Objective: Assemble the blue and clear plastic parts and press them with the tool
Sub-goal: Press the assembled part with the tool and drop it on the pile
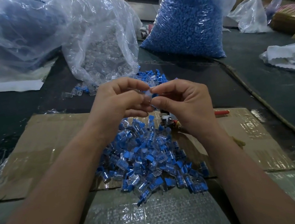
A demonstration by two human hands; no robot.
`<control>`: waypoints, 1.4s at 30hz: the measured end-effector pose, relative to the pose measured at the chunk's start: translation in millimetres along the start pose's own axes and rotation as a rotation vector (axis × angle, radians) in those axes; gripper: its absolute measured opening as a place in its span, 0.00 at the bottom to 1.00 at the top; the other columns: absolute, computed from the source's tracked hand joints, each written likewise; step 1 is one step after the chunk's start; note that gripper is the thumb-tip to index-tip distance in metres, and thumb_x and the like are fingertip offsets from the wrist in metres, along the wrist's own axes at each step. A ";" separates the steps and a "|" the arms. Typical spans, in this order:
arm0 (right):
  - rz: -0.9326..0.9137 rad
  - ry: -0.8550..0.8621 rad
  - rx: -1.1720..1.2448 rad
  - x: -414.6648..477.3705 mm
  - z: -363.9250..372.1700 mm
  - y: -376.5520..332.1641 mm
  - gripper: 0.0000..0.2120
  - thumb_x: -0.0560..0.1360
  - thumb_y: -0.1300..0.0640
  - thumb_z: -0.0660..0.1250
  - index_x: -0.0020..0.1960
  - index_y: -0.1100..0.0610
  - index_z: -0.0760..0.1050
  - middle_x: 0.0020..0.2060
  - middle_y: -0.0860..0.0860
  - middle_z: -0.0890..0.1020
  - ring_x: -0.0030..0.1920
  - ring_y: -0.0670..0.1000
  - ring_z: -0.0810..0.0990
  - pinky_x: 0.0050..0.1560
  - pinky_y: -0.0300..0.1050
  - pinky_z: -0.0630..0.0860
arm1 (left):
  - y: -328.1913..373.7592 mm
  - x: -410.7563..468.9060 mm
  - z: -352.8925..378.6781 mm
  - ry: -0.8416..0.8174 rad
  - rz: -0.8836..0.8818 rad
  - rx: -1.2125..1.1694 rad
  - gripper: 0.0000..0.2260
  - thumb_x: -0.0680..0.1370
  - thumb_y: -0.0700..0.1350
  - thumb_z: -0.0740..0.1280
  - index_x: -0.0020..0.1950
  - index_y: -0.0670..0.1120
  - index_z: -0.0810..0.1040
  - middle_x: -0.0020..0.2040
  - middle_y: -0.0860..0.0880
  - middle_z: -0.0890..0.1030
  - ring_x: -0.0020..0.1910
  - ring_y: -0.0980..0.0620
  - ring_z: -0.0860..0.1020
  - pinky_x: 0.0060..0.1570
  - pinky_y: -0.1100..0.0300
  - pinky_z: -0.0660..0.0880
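a worker's left hand (121, 101) and right hand (185, 105) meet fingertip to fingertip, both pinching a small blue and clear part (150, 95) above the pile of assembled pieces (149, 160); the tool (166, 118), seemingly red-handled, lies on cardboard (44, 143) beneath the right hand; bag of clear parts (102, 52) and bag of blue parts (187, 23) stand behind

Fingertips of the left hand (121, 100) and right hand (184, 103) covered most of the small blue and clear part (149, 94) pinched between them. The right hand hid most of the tool (166, 118). The far left bag (12, 31) ran off the picture's edges, its dark contents blurred.
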State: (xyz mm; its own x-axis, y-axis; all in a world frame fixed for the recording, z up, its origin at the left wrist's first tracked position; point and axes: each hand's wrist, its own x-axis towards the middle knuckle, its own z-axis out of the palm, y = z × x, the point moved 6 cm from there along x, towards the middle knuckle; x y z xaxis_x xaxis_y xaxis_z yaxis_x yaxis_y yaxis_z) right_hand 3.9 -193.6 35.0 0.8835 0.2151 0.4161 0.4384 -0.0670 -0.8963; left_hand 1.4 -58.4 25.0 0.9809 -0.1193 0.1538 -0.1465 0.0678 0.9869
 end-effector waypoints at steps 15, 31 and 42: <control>-0.087 -0.090 -0.108 -0.7 1.9 0.6 0.13 0.64 0.65 0.74 0.44 0.50 0.78 0.37 0.41 0.82 0.40 0.42 0.82 0.43 0.34 0.77 | -4.5 1.4 1.8 0.013 -0.022 0.028 0.08 0.70 0.31 0.68 0.36 0.43 0.77 0.28 0.48 0.81 0.28 0.52 0.81 0.30 0.64 0.78; -0.216 -0.058 -0.245 -1.7 -4.3 -4.6 0.14 0.64 0.64 0.74 0.47 0.53 0.79 0.38 0.41 0.81 0.39 0.41 0.82 0.42 0.35 0.78 | -6.9 -1.0 6.7 -0.069 -0.110 -0.068 0.08 0.61 0.39 0.69 0.38 0.40 0.77 0.29 0.44 0.82 0.28 0.49 0.81 0.30 0.62 0.79; -0.215 -0.071 -0.282 -2.7 -2.0 -2.9 0.16 0.64 0.66 0.74 0.51 0.57 0.78 0.40 0.46 0.82 0.41 0.42 0.82 0.45 0.36 0.79 | -11.3 0.8 4.7 -0.055 -0.136 0.000 0.04 0.65 0.33 0.70 0.35 0.40 0.77 0.29 0.43 0.81 0.28 0.48 0.81 0.27 0.64 0.77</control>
State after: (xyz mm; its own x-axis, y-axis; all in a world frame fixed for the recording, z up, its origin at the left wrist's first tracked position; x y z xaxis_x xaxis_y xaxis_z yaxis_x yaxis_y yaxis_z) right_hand 0.5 -195.9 36.8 0.7566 0.3200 0.5702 0.6502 -0.2767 -0.7076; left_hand 3.2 -63.9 14.2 0.9832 -0.1814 0.0212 -0.0129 0.0472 0.9988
